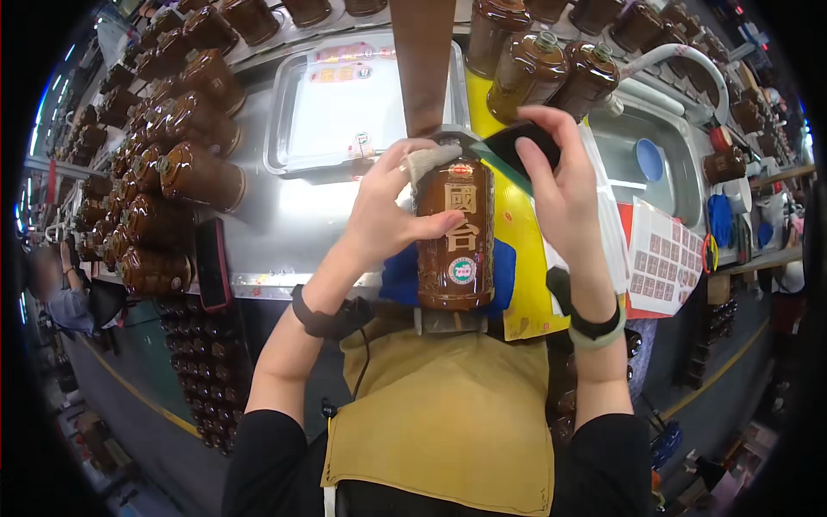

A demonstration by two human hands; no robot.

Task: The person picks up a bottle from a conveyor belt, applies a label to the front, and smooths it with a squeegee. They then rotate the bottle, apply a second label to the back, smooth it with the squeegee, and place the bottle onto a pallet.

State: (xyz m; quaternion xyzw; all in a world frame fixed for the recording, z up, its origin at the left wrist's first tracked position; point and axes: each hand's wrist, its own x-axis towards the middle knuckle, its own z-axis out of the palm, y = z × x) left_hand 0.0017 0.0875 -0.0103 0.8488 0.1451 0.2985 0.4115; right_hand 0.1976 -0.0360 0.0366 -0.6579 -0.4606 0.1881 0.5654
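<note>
A glossy brown bottle (455, 258) with gold lettering and a round green-and-white sticker lies in front of me on a blue cloth (506, 280). My left hand (388, 202) holds it from the left, thumb across its front. A pale fabric cover wraps one left finger (424, 160) at the bottle's upper end. My right hand (564, 177) is closed on a dark flat scraper-like pad (527, 148) with a green edge. The pad's tip reaches the bottle's upper right shoulder; whether it touches the glass I cannot tell.
At the left, several brown bottles (200, 177) crowd the metal counter beside a phone (213, 263). A clear tray (289, 164) with label sheets stands behind. Right of the yellow sheet (521, 323) are a printed sticker sheet (662, 258) and a sink with a blue bowl (649, 160).
</note>
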